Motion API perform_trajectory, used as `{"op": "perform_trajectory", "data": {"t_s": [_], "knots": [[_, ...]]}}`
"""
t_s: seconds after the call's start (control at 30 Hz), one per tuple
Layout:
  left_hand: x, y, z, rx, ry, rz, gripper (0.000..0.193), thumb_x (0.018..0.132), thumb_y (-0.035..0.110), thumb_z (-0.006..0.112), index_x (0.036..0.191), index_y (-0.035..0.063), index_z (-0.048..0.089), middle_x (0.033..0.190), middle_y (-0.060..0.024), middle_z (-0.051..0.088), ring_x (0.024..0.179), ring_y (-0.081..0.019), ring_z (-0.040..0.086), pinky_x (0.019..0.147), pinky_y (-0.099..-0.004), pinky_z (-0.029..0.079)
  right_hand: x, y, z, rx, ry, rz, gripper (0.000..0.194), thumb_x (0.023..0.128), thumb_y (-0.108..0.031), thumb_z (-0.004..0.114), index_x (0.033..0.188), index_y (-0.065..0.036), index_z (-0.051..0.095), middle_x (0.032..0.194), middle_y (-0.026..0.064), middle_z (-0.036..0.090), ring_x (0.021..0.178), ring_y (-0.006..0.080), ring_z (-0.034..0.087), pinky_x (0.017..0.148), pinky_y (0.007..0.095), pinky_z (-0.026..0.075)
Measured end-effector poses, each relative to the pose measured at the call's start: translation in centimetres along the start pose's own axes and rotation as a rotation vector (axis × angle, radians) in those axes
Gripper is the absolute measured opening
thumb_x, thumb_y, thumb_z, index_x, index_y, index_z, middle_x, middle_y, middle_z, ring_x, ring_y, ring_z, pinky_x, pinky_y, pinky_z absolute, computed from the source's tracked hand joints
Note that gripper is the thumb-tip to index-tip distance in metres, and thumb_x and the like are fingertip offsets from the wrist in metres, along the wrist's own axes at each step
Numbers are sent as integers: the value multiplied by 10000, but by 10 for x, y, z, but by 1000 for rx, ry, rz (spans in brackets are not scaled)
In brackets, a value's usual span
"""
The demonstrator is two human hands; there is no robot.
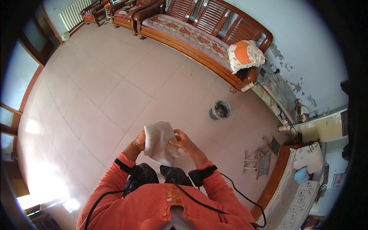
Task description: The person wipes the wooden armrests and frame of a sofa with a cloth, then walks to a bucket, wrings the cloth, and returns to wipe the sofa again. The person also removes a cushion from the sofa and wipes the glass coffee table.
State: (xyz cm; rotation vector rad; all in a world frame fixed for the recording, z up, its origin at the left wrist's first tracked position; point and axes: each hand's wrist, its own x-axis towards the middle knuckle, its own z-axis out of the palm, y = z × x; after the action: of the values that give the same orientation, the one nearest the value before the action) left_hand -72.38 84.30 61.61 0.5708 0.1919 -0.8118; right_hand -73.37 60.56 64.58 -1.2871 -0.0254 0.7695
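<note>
A light grey cloth (159,141), folded over itself, is held up between my hands above the tiled floor. My left hand (140,140) grips its left edge, with most of the fingers hidden behind the fabric. On the other side, my right hand (184,143) pinches the right edge, thumb in front and fingers bent at the border. The lower part of the cloth hangs in loose creases just above my knees.
A bin with a liner (220,109) stands on the floor ahead to the right. Beyond it is a wooden sofa (184,31) with a cushion (245,56). Small stools (263,164) sit near a second sofa (276,198) at right. Black cables (244,195) run from my wristbands.
</note>
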Motion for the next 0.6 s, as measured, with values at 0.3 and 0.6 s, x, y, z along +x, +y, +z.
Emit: {"op": "perform_trajectory", "data": {"t_s": [0.3,0.6], "knots": [[84,30,-32,496,103,-16,383,863,200,586,1192,22,507,1137,-81,573,1011,-187,568,871,-354,478,56,-41,-53,77,245,109,349,775,-109,663,1049,37,505,837,77,582,737,129,576,610,245,475],[158,146,-54,677,297,-127,509,830,224,634,1249,40,410,1128,-98,545,1011,-193,537,808,-353,486,127,-111,-100,-8,515,134,301,771,-103,656,1008,-4,498,785,80,579,627,109,520,543,251,444]]}}
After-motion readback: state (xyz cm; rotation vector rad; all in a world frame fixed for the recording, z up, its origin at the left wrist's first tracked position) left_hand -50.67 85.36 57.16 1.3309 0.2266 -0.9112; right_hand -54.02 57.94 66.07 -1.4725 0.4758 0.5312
